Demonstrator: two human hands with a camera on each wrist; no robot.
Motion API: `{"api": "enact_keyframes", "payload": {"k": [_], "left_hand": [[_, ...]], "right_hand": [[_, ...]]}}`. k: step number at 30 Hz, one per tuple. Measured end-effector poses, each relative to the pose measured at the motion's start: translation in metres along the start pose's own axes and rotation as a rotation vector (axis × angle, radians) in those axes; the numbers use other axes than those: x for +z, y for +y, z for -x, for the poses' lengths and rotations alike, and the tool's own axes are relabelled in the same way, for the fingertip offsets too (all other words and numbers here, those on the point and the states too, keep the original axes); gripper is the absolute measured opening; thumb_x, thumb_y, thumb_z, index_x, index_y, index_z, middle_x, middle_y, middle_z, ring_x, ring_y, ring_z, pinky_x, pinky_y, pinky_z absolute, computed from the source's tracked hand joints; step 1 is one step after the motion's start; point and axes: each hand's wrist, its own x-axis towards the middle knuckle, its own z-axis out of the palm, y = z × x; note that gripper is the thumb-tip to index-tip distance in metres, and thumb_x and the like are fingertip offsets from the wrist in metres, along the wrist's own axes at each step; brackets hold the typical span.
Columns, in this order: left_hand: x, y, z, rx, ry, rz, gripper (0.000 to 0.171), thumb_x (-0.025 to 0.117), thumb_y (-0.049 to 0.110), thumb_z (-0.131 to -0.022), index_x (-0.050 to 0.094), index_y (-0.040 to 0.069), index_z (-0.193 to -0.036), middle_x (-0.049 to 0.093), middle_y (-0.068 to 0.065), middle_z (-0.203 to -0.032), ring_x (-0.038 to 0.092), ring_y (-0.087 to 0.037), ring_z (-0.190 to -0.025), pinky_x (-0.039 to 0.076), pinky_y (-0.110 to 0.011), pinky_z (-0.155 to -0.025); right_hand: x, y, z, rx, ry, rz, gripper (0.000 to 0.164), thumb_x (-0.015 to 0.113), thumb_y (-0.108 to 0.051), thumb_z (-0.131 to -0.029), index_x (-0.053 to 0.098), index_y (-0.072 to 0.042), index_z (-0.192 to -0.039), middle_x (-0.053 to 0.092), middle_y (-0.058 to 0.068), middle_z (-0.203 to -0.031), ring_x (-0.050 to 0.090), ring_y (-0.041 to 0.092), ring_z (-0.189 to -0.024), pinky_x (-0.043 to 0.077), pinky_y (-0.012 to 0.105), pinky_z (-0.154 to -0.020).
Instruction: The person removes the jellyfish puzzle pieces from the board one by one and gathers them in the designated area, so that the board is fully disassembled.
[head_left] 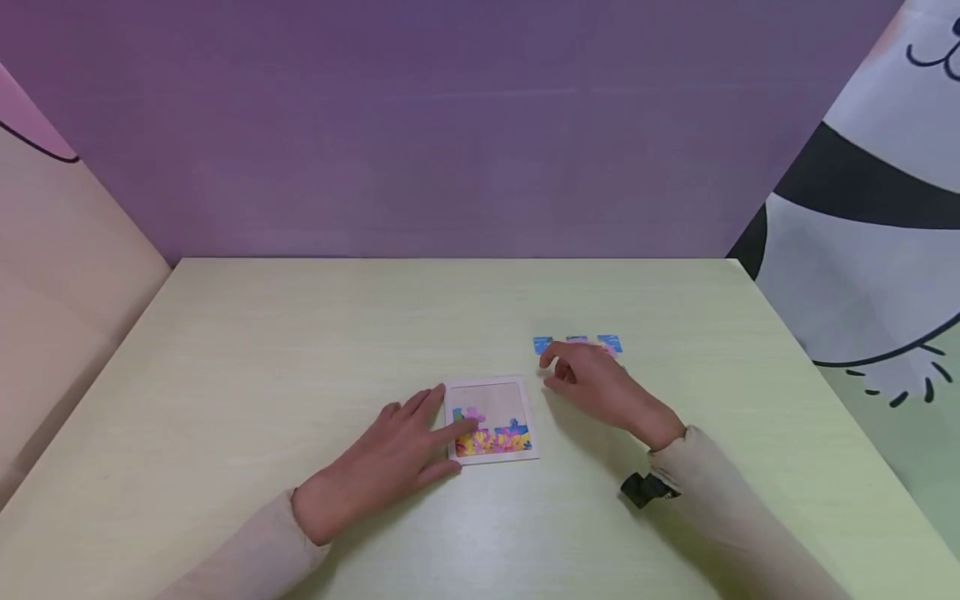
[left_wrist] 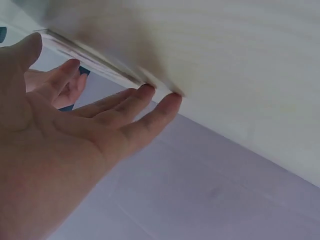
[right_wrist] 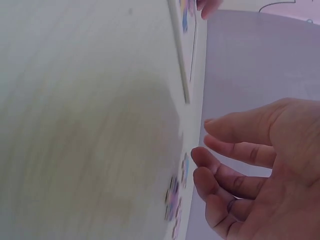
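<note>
A small jigsaw tray (head_left: 487, 392) with a pale rim lies mid-table, its lower part filled with yellow, pink and blue pieces (head_left: 491, 442). My left hand (head_left: 382, 458) rests at the tray's left side with fingers spread; one finger reaches over the rim onto the pieces. Right of the tray, my right hand (head_left: 596, 387) hovers just in front of several loose jigsaw pieces (head_left: 542, 344), partly hiding them. Its fingers are bent loosely, and the right wrist view shows a gap between thumb and fingers with nothing held. Those loose pieces (right_wrist: 172, 197) lie below the fingertips there.
The pale wooden table (head_left: 300, 333) extends around the tray. A purple wall panel (head_left: 450, 133) stands behind its far edge, with printed panels (head_left: 862, 275) at the sides. A black strap or device (head_left: 645, 490) sits at the right sleeve's cuff.
</note>
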Motion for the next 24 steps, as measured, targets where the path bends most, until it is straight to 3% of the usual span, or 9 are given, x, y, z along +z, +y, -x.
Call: {"api": "enact_keyframes", "payload": {"k": [10,24], "left_hand": [[-0.005,0.008,0.011,0.070,0.004,-0.027,0.049,0.064,0.049,-0.094,0.059,0.030,-0.139,0.049,-0.019,-0.145,0.049,-0.034,-0.129,0.050,-0.048,-0.088],[-0.007,0.013,0.008,0.116,-0.005,-0.077,0.051,0.063,0.054,-0.093,0.059,0.032,-0.139,0.050,-0.021,-0.143,0.049,-0.035,-0.128,0.049,-0.047,-0.085]], "right_hand": [[0.010,-0.030,-0.005,-0.060,-0.064,0.003,0.015,0.066,-0.010,-0.094,0.066,-0.007,-0.109,0.063,-0.002,-0.085,0.055,0.016,-0.079,0.048,0.031,-0.071],[0.041,-0.062,-0.005,-0.171,-0.150,0.096,0.027,0.066,-0.016,-0.096,0.066,-0.008,-0.122,0.061,0.001,-0.101,0.055,0.018,-0.097,0.050,0.036,-0.085]]}}
